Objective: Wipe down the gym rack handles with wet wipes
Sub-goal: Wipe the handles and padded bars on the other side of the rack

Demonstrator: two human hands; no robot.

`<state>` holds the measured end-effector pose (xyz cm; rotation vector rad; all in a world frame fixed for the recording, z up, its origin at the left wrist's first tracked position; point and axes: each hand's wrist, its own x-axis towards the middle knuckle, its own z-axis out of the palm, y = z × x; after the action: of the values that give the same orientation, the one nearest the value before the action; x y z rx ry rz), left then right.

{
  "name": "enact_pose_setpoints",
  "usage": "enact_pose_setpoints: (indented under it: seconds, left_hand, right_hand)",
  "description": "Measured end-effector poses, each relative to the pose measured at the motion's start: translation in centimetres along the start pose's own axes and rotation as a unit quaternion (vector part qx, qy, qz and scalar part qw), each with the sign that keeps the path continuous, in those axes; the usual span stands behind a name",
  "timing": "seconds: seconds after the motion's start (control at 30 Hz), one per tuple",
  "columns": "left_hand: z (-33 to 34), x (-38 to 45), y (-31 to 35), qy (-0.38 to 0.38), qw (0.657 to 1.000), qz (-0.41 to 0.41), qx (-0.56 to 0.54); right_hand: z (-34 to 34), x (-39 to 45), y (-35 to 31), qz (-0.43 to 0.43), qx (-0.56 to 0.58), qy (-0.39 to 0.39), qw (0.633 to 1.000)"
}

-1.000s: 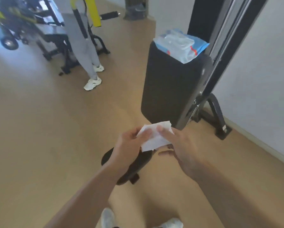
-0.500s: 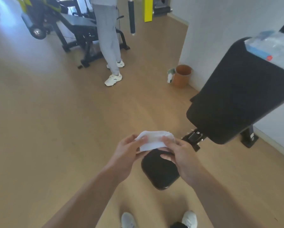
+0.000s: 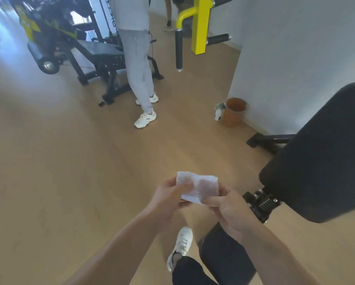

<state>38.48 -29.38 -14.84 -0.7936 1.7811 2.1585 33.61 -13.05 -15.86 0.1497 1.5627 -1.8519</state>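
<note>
Overhead, both hands' fingers pinch the wet wipe above open floor.

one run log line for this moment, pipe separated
both hands pinch wet wipe | left hand | right hand | yellow rack handles ahead, unwiped

No legible text, label, brand, number or sign in the head view. The machine at upper left carries yellow-green panels with dark marks, too blurred to read. The small white bottle beside the orange bin, right of centre, may bear a label; nothing on it resolves. The wipe, lower centre, shows no print. The black pad at right and its adjuster show pale specks only, not readable as characters.
</note>
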Motion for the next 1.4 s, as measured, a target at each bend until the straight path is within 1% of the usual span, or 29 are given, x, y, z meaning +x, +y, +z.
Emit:
enact_pose_setpoints:
  seconds: [0.1, 0.17, 0.27, 0.4, 0.5, 0.53, 0.6, 0.63, 0.73, 0.77, 0.8, 0.87, 0.9, 0.97, 1.0, 1.03, 1.07, 1.1, 1.17, 1.2, 1.23, 1.3, 1.37, 1.4]
  left_hand:
    - [-1.2, 4.2, 3.6, -0.035, 0.999, 0.041, 0.006]
    - [-1.8, 6.8, 6.1, -0.043, 0.998, 0.04, 0.018]
    - [-2.3, 10.3, 9.5, -0.019, 0.998, 0.043, 0.028]
    - [-3.0, 15.4, 14.3, 0.028, 0.996, 0.07, 0.056]
    - [-3.2, 18.2, 17.4, 0.03, 0.996, 0.079, 0.041]
    - [-3.4, 19.1, 18.3, 0.023, 0.996, 0.075, 0.03]
    - [-3.9, 21.0, 19.9, 0.006, 0.998, 0.064, 0.014]
    - [-4.3, 22.0, 20.6, 0.002, 0.998, 0.06, 0.007]
    - [-6.0, 25.0, 22.4, -0.007, 0.998, 0.063, -0.002]
    - [-6.5, 25.9, 23.1, -0.014, 0.998, 0.066, -0.002]
    - [-7.0, 26.8, 23.8, -0.022, 0.997, 0.072, 0.001]
    - [-8.0, 28.7, 25.2, -0.034, 0.995, 0.089, 0.015]
    - [-8.5, 29.8, 26.0, -0.036, 0.994, 0.098, 0.023]
    - [-9.5, 32.2, 27.8, -0.039, 0.991, 0.119, 0.04]
    - [-10.3, 33.7, 28.8, -0.045, 0.99, 0.126, 0.052]
    - [-10.9, 34.8, 29.7, -0.046, 0.989, 0.131, 0.059]
    - [-11.3, 35.5, 30.5, -0.037, 0.988, 0.135, 0.058]
    - [-11.9, 36.6, 31.4, -0.025, 0.989, 0.135, 0.054]
    - [-13.4, 38.8, 33.0, 0.007, 0.987, 0.149, 0.063]
    - [-14.2, 40.0, 33.8, 0.022, 0.983, 0.164, 0.085]
    - [-14.8, 40.9, 34.7, 0.029, 0.978, 0.176, 0.11]
    - [-15.5, 42.4, 36.6, 0.022, 0.971, 0.194, 0.135]
    - [-15.5, 43.5, 37.9, 0.01, 0.967, 0.207, 0.15]
    - [-15.5, 43.9, 38.4, 0.002, 0.965, 0.214, 0.153]
  right_hand:
    - [1.0, 4.2, -3.2, -0.011, 0.054, 0.021, 0.998]
    - [1.5, 7.0, -5.5, -0.02, 0.063, 0.048, 0.997]
    - [1.7, 10.7, -9.1, -0.033, 0.091, 0.083, 0.992]
    - [2.0, 14.9, -14.3, -0.06, 0.109, 0.102, 0.987]
    - [2.0, 18.2, -17.5, -0.08, 0.099, 0.069, 0.989]
    - [2.2, 19.1, -18.4, -0.088, 0.07, 0.054, 0.992]
    - [2.3, 20.8, -19.9, -0.118, -0.031, 0.019, 0.992]
    - [2.5, 21.4, -20.5, -0.128, -0.086, 0.015, 0.988]
    - [3.8, 23.3, -22.2, -0.12, -0.233, 0.035, 0.964]
    - [4.0, 24.2, -22.6, -0.113, -0.25, 0.042, 0.961]
    - [4.3, 25.1, -23.0, -0.103, -0.219, 0.045, 0.969]
    - [5.1, 26.7, -24.1, -0.066, -0.063, 0.05, 0.995]
    - [5.5, 27.6, -24.8, -0.052, 0.009, 0.04, 0.998]
    - [6.6, 29.5, -26.0, -0.056, 0.092, 0.035, 0.994]
    - [7.2, 31.3, -26.3, -0.064, 0.115, 0.059, 0.99]
    - [7.7, 32.8, -26.5, -0.077, 0.105, 0.103, 0.986]
    - [8.1, 33.9, -26.9, -0.096, 0.075, 0.158, 0.98]
    - [8.8, 35.3, -27.4, -0.12, 0.037, 0.229, 0.965]
    - [10.4, 37.8, -29.0, -0.169, 0.007, 0.375, 0.912]
    - [11.3, 39.0, -29.9, -0.19, 0.022, 0.421, 0.887]
    - [12.1, 40.4, -30.8, -0.204, 0.042, 0.447, 0.87]
    - [13.6, 43.1, -32.4, -0.226, 0.053, 0.452, 0.861]
    - [15.3, 44.7, -33.0, -0.235, 0.009, 0.417, 0.878]
    - [15.9, 45.1, -32.7, -0.243, -0.004, 0.38, 0.893]
